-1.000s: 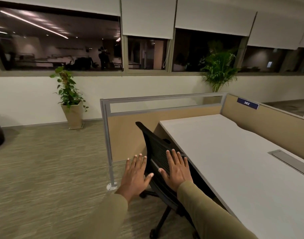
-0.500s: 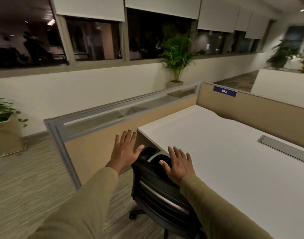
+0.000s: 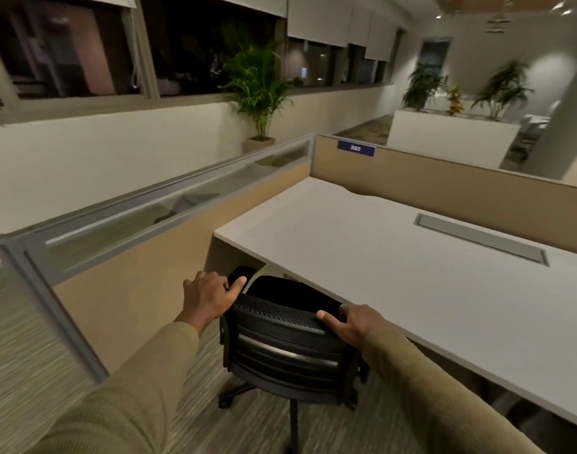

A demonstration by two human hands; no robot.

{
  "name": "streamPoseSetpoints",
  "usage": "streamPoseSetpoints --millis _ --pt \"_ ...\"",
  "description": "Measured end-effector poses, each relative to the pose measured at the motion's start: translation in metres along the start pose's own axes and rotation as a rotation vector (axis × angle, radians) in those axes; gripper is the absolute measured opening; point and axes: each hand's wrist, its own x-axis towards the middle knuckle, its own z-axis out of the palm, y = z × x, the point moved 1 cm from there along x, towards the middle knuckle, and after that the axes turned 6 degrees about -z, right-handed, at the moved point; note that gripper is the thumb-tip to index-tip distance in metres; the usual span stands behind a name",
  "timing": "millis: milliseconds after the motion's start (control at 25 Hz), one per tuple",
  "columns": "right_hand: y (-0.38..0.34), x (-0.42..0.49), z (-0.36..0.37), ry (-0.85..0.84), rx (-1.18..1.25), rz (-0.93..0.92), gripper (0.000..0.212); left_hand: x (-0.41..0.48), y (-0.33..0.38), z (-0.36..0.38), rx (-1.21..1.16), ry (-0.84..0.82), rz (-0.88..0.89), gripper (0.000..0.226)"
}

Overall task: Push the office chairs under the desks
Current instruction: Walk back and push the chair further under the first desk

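On our left stands the tan fabric partition with its grey metal frame and glass strip [image 3: 156, 224], walling off the end of the desk, so the chair has only the one opening to slide into. Our left hand [image 3: 207, 298] is wrapped over the left corner of the black mesh-backed office chair [image 3: 280, 342], fingers curled over the top edge and thumb pointing inward, which gives us a push point high on the backrest. The chair sits just in front of the desk's left end, its seat starting to tuck beneath the top while the backrest and wheeled base remain out on the striped carpet [image 3: 51, 355]. Our right hand [image 3: 352, 322] clamps the opposite corner, close to the edge of the long white flat-topped desk [image 3: 395, 273]; gripping both corners should, we judge, keep the chair from swivelling as we drive it in.
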Motion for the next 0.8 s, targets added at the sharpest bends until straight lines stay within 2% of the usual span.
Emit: streamPoseSetpoints --millis 240,400,480,640,800 --pt "-0.011 -0.087 0.036 0.227 -0.113 0.031 0.069 -0.073 -0.008 0.002 -0.074 0.044 0.078 0.073" --pt "-0.018 -0.146 0.05 0.351 -0.165 0.096 0.078 -0.112 -0.009 -0.012 -0.126 0.027 0.118 0.072" --pt "-0.022 -0.176 0.06 0.405 -0.181 0.135 0.08 -0.13 -0.01 -0.016 -0.169 0.089 0.162 0.075" --pt "-0.035 -0.232 0.08 0.611 -0.192 0.231 0.069 -0.164 -0.01 -0.018 -0.377 0.294 0.295 0.063" --pt "-0.037 -0.265 0.099 0.696 -0.219 0.281 0.064 -0.18 -0.005 -0.014 -0.454 0.313 0.37 0.059"
